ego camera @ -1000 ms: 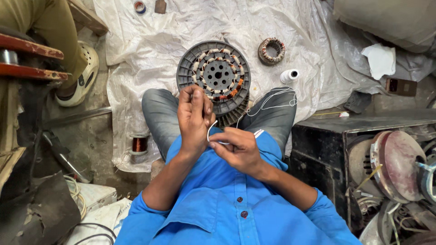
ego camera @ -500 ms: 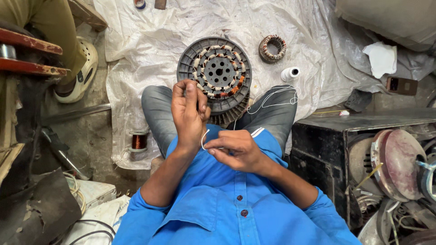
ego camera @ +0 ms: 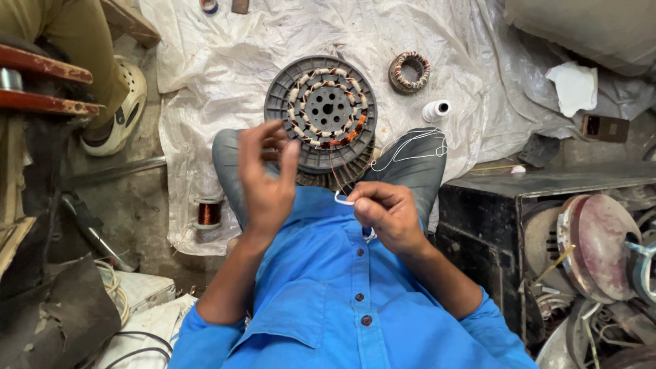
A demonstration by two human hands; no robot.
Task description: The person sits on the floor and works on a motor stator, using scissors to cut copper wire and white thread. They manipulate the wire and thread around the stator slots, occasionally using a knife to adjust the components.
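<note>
2 bare hands up in front of a blue shirt (ego camera: 328, 301). Right hand (ego camera: 386, 215): closed in a pinch, thumb and forefinger gripping a small white loop (ego camera: 344, 199), perhaps sleeving or cord, too thin to tell. Left hand (ego camera: 265, 178): open, fingers spread and slightly curled, nothing visibly held, just left of the loop and not touching it. From the pinch, 1 fine reddish wire (ego camera: 333, 167) running up to the round grey stator (ego camera: 321, 109), wedged upright between the 2 knees, copper coils facing the camera.

Probably fine lead work, so best done slowly:
- Grip the loop close to its end, not mid-length.
- Leave a little slack in the reddish wire; likely to snap or strip if jerked.
- Brace the stator with both knees against rolling.
- Bring the left fingers in only to steady, clear of the coils.

Across the right knee, a loose white thread (ego camera: 410, 154). Further out, on a crumpled white plastic sheet (ego camera: 205, 68) spread over a dirty floor: a small wound ring (ego camera: 410, 70), a white thread spool (ego camera: 435, 109), a white cloth (ego camera: 575, 87). Off the sheet's left edge, a copper wire spool (ego camera: 208, 213). To the right, a black metal box (ego camera: 492, 205) and worn round motor parts (ego camera: 594, 246). Top left, another person's sandalled foot (ego camera: 123, 109), well apart. Cramped, cluttered workshop corner.
</note>
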